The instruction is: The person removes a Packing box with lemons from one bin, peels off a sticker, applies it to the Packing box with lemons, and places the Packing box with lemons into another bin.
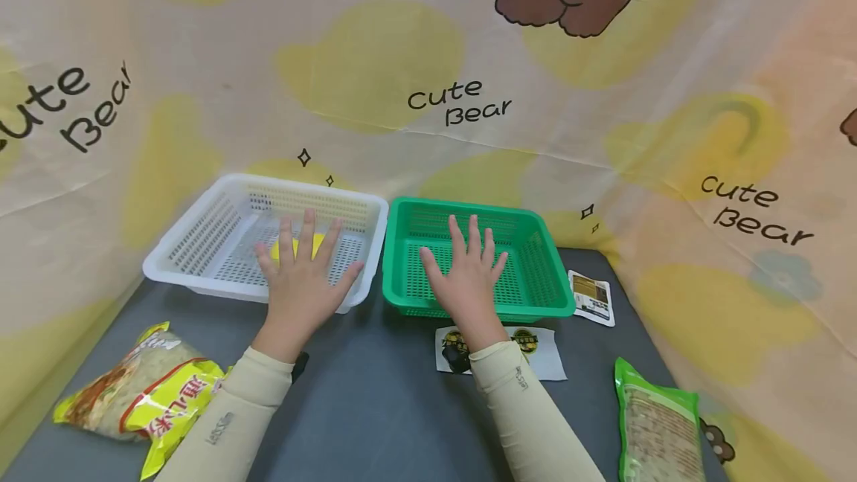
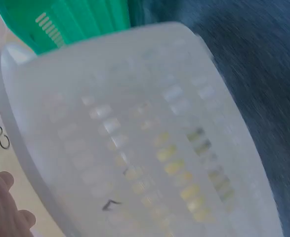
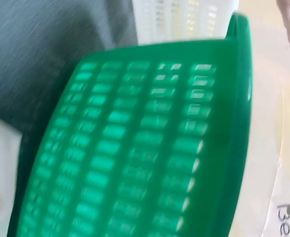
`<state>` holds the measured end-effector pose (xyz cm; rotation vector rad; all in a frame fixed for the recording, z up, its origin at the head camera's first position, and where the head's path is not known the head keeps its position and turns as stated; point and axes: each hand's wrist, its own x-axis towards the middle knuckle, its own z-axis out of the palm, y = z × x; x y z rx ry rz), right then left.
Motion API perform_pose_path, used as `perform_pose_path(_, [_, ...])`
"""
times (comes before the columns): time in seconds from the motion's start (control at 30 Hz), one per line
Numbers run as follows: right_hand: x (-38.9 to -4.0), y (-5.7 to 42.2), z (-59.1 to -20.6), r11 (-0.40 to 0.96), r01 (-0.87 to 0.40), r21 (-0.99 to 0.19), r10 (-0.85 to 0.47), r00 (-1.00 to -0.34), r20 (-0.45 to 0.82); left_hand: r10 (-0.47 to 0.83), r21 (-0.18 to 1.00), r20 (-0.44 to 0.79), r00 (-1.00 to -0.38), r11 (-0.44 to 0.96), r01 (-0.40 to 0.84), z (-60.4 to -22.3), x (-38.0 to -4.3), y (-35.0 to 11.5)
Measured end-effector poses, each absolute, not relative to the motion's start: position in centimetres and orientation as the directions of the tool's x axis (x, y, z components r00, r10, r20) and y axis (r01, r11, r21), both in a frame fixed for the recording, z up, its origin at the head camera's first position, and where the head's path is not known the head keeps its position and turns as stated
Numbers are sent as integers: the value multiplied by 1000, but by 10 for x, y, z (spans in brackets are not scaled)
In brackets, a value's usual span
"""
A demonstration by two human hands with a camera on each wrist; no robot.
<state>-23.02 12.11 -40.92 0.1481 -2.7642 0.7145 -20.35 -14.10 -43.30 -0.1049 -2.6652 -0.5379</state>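
Observation:
My left hand (image 1: pixel 301 285) is spread with straight fingers over the front part of a white plastic basket (image 1: pixel 181 270). Inside that basket lies a yellow item (image 1: pixel 275 251), partly hidden behind the fingers. Over a green plastic basket (image 1: pixel 535 274) to the right, my right hand (image 1: pixel 469 281) is spread too, holding nothing. The left wrist view is filled by the white basket's slotted side (image 2: pixel 51 138), with yellow showing through the slots. In the right wrist view the green basket's side (image 3: pixel 224 148) fills the middle, blurred.
A yellow-and-clear food bag (image 1: pixel 161 393) lies at the left. Toward the right front is a green-edged bag (image 1: pixel 659 422). A white printed packet (image 1: pixel 545 363) sits before the green basket, a small pouch (image 1: pixel 592 297) beside it. Patterned cloth (image 1: pixel 375 58) hangs behind.

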Motion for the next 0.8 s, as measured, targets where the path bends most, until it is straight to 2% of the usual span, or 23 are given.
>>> perform_pose_path(0.57, [-243,46,-405,831,-241,-501,-112,-955,274,-117,380,321,-940,925,15,-434,-187,-223])
perform_pose_path(0.8, [-245,28,-407,816,-263,-515,-149,-956,252,-141,383,287,-948,924,-21,-426,-179,-241])
